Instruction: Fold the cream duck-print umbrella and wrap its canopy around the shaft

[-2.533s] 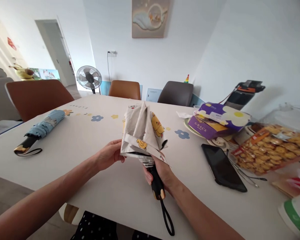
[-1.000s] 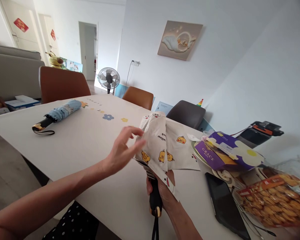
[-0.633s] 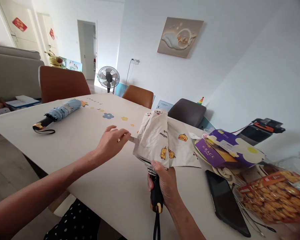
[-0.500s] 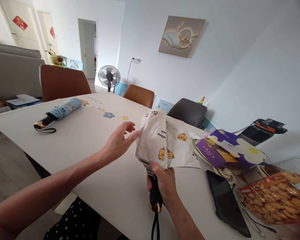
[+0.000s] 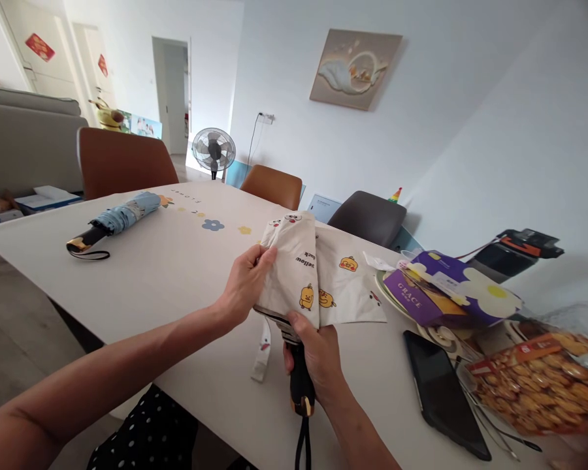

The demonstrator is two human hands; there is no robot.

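Observation:
A cream folding umbrella [image 5: 304,274] printed with yellow ducks is held over the white table [image 5: 186,274]. My right hand [image 5: 313,356] is closed round its black handle [image 5: 300,386], from which a black wrist loop hangs. My left hand [image 5: 247,284] grips the folded canopy on its left side, fingers wrapped over the cloth. One canopy panel spreads out to the right. The umbrella's white closing strap [image 5: 263,344] dangles loose below the canopy.
A rolled blue umbrella [image 5: 115,222] lies at the table's far left. To the right lie a black phone [image 5: 443,391], a purple box [image 5: 445,294] on a plate, and a bag of snacks [image 5: 534,385]. Brown chairs [image 5: 122,166] and a fan [image 5: 214,150] stand behind.
My left hand let go of the strap, which now hangs down, and has closed on the canopy's left side. The umbrella has sunk a little.

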